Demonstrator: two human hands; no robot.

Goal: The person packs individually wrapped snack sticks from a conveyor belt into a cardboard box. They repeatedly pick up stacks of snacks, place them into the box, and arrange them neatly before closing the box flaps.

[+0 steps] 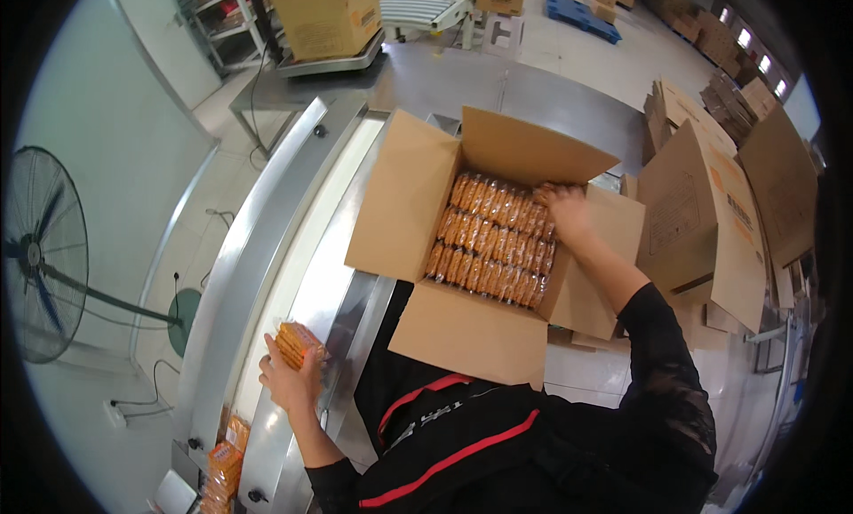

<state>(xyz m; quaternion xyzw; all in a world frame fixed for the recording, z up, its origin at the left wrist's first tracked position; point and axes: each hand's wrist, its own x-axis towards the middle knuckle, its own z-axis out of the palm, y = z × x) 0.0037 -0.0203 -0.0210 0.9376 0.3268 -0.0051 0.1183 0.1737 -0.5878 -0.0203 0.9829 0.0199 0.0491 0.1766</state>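
An open cardboard box (pixel 400 201) in front of me holds three rows of clear-wrapped orange-brown snack packs (pixel 493 234), standing on edge. My right hand (pixel 566 211) reaches into its far right corner, fingers on packs at the end of the far row; part of its grip is hidden. Over the steel edge of the conveyor, my left hand (pixel 291 377) grips a small stack of wrapped snack packs (pixel 298 344) between thumb and fingers. More wrapped packs (pixel 225 461) lie at the near end of the white conveyor belt (pixel 266 321).
A carton (pixel 320 21) rests on a scale platform (pixel 333 64) on the steel table (pixel 453 81). Empty open cartons (pixel 693 207) stand at the right. A pedestal fan (pixel 40 254) is at the left. Farther off are a roller conveyor (pixel 423 11) and a blue pallet (pixel 581 17).
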